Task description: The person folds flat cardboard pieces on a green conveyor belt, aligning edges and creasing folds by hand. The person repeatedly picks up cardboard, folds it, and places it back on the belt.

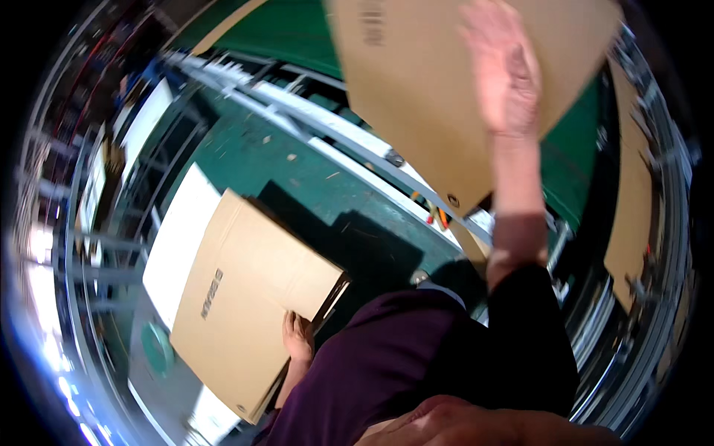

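Beneath left hand (299, 338), grip unclear, cardboard (249, 286) slants lengthwise down-left; right hand (507, 78) unclenched.

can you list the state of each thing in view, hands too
left hand: on the lower cardboard near its edge; firmness of grip unclear
right hand: open, across the upper cardboard, blurred
lower cardboard: flat, several layers showing at its edge
upper cardboard: flat and unfolded into no box shape
green belt: partly hidden by the upper cardboard
white panel: partly hidden by the lower cardboard
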The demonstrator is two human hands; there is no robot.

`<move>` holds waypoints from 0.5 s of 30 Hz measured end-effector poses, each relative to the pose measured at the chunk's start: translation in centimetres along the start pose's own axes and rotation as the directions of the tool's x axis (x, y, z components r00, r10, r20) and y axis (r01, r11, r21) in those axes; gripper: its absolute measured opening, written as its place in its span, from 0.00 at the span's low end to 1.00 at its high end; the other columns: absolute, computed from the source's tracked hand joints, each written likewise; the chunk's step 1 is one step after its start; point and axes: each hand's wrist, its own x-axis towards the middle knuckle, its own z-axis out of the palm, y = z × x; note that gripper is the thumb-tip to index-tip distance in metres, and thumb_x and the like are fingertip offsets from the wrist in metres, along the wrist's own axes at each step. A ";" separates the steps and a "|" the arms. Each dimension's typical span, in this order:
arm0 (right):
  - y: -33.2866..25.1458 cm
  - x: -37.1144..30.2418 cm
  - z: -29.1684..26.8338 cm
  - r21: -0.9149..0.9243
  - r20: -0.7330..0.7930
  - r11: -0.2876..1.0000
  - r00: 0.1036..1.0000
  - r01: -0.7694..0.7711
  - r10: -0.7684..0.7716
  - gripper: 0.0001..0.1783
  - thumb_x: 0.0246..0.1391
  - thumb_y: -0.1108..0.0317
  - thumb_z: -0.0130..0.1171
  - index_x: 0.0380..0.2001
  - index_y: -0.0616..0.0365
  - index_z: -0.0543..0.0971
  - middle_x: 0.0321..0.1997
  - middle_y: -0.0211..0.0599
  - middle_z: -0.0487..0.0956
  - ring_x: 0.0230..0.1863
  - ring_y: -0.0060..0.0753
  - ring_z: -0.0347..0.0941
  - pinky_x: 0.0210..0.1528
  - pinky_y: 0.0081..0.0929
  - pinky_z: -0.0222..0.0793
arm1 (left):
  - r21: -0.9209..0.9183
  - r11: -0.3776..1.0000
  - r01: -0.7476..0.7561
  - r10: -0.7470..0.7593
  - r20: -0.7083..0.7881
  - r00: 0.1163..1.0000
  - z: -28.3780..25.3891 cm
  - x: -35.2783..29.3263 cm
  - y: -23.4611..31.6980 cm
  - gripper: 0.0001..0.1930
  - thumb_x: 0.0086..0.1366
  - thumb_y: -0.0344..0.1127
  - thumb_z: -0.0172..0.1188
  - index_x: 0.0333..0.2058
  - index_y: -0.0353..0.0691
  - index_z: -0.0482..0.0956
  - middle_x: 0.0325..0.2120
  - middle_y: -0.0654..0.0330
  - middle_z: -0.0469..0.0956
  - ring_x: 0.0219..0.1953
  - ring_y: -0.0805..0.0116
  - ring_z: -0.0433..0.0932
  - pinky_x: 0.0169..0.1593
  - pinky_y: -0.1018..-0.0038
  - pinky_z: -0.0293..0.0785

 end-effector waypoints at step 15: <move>18.0 -33.6 -32.3 0.498 -0.656 0.621 0.206 -0.605 0.726 0.23 0.52 0.71 0.58 0.53 0.63 0.71 0.50 0.42 0.76 0.50 0.43 0.74 0.52 0.41 0.73 | 0.090 0.993 0.076 -0.070 -0.073 0.995 -6.2 1.2 -1.8 0.23 0.49 0.27 0.62 0.47 0.30 0.74 0.54 0.48 0.69 0.59 0.50 0.66 0.61 0.64 0.65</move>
